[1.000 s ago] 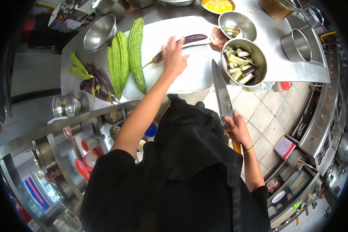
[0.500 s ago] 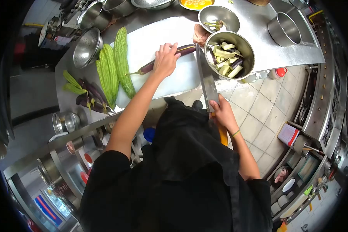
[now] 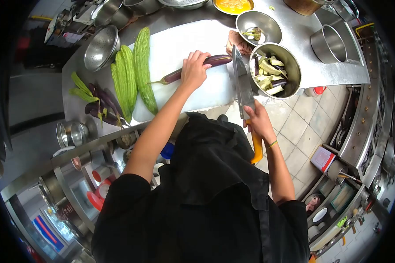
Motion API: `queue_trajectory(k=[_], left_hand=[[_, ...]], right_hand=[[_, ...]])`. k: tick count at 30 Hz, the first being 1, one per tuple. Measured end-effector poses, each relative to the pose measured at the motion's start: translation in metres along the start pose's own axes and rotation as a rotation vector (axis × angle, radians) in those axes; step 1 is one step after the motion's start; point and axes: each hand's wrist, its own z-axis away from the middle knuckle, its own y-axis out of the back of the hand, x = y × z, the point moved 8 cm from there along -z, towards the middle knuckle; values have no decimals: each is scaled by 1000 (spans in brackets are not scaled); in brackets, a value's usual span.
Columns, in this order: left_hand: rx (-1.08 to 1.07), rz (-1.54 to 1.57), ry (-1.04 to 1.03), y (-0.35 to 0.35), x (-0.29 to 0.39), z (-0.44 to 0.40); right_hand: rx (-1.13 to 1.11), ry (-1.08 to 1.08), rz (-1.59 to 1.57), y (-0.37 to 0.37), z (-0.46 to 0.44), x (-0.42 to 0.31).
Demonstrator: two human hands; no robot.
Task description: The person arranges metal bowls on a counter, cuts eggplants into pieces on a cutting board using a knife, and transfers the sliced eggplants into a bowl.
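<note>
A long purple eggplant [image 3: 173, 77] lies slantwise on the white cutting board [image 3: 197, 94], its stem pointing left. My left hand [image 3: 195, 70] is closed over its middle, fingers wrapped round it. In my right hand [image 3: 260, 120] is a large kitchen knife [image 3: 242, 81] with a yellow handle. The blade points away from me along the board's right edge, apart from the eggplant. Beside the blade stands a steel pot [image 3: 297, 79] holding cut eggplant pieces [image 3: 271, 72]. Behind it, a steel bowl [image 3: 272, 22] contains trimmed stem ends.
Green ridged gourds [image 3: 143, 65] lie along the board's left side. Farther left are smaller eggplants [image 3: 107, 98] and a colander [image 3: 102, 49]. Raw meat [image 3: 238, 44] sits behind the blade; a bowl of beaten egg [image 3: 233, 5] and a saucepan [image 3: 328, 46] stand farther back.
The view has shifted slightly. The eggplant appears turned under my left hand: the pale slit along its right part no longer shows. More of the knife's yellow handle is visible.
</note>
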Motion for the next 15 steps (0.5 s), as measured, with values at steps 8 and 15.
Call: queue_trajectory(k=[8, 15], left_hand=[[1, 27, -2, -1, -1, -2], [19, 65, 40, -3, -8, -6]], right_hand=[[-25, 48, 2, -9, -59, -7], [-35, 50, 2, -26, -68, -31]])
